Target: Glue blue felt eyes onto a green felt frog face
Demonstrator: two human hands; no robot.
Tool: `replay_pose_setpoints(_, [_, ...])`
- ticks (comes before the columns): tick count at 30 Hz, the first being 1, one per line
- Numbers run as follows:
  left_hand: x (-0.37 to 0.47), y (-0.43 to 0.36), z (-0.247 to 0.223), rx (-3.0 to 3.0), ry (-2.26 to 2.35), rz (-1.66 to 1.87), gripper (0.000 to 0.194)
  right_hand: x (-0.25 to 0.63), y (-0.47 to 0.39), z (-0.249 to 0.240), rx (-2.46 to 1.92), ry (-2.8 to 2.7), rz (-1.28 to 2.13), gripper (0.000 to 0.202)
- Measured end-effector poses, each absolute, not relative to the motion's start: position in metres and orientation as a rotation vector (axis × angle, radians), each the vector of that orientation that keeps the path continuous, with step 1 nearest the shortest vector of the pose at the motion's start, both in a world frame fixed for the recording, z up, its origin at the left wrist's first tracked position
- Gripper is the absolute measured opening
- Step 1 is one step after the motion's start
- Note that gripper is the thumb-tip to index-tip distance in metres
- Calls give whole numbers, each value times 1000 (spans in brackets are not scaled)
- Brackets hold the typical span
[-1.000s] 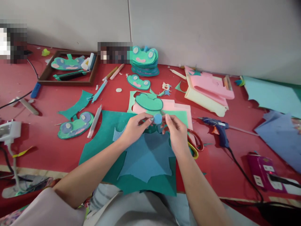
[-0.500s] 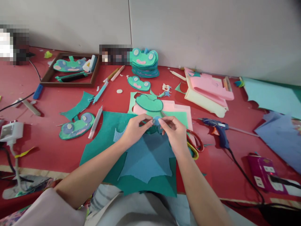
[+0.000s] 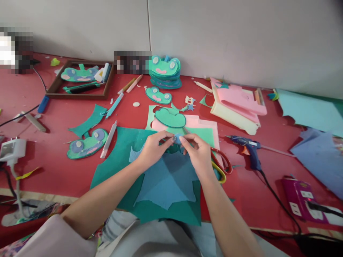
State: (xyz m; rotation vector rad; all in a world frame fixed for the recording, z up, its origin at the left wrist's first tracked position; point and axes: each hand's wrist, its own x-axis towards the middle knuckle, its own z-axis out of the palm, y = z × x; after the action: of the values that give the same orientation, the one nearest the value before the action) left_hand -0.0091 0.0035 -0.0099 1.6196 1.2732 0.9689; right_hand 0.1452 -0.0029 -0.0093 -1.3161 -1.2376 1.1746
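Observation:
My left hand (image 3: pixel 155 148) and my right hand (image 3: pixel 197 151) meet at the middle of the view. Between their fingertips they pinch a small blue felt piece (image 3: pixel 177 138), one hand on each side. Just beyond lies a green felt frog-head shape (image 3: pixel 170 118) with a dark outline, on pink and light green sheets. Under my hands a jagged blue felt sheet (image 3: pixel 167 178) rests on a larger dark green felt sheet (image 3: pixel 107 175). Scissors with red and yellow handles (image 3: pixel 222 160) lie beside my right hand, their blades mostly hidden.
A glue gun (image 3: pixel 248 144) and a purple power strip (image 3: pixel 301 200) sit at the right, joined by nearby cables. Finished frog faces (image 3: pixel 164 67) are stacked at the back. A brown tray (image 3: pixel 77 95) holds pens at the back left. Folded pink felt (image 3: pixel 238 98) lies back right.
Both hands stay on the small blue piece, with only a slight shift of the fingers. The view has moved very slightly; the other objects look the same.

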Motion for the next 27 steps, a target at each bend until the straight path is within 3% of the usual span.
replay_pose_setpoints(27, [-9, 5, -11, 1572, 1249, 977, 17, 144, -3, -9, -1357, -1243, 1134, 23])
